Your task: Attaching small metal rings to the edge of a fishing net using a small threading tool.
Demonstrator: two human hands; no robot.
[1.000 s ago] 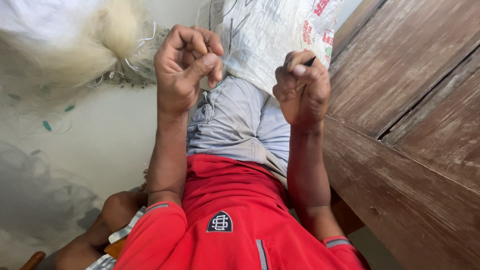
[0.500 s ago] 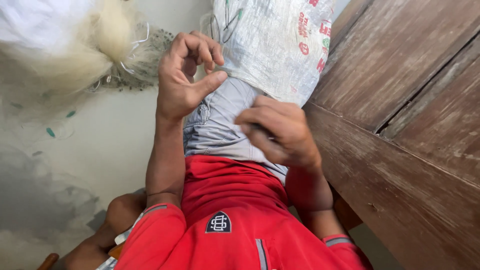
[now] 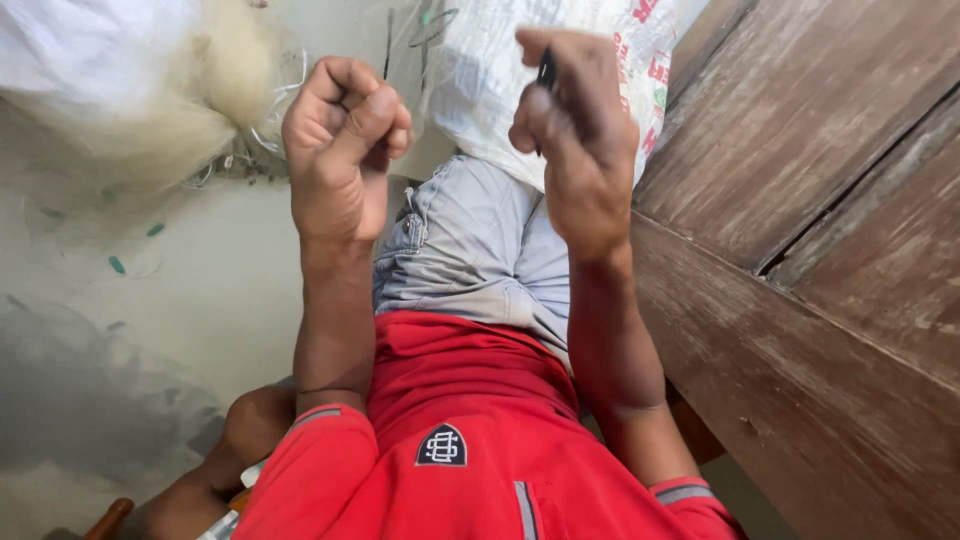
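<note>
Both raised: left hand (image 3: 345,150) fisted, right hand (image 3: 575,140) pinching.

Pale concrete floor (image 3: 200,300) carries heaped fishing net (image 3: 150,110) and white woven sack (image 3: 500,80)

Small dark tool (image 3: 546,70): slim, black, only short end visible, pinched between thumb and fingers of right hand (image 3: 575,140), held upright, raised right of centre, before white woven sack (image 3: 480,90). Fine pale net (image 3: 150,110): heaped far left on floor, thin strands trailing toward left hand (image 3: 340,150), which is curled into fist; strand in its grip too fine to confirm.
</note>
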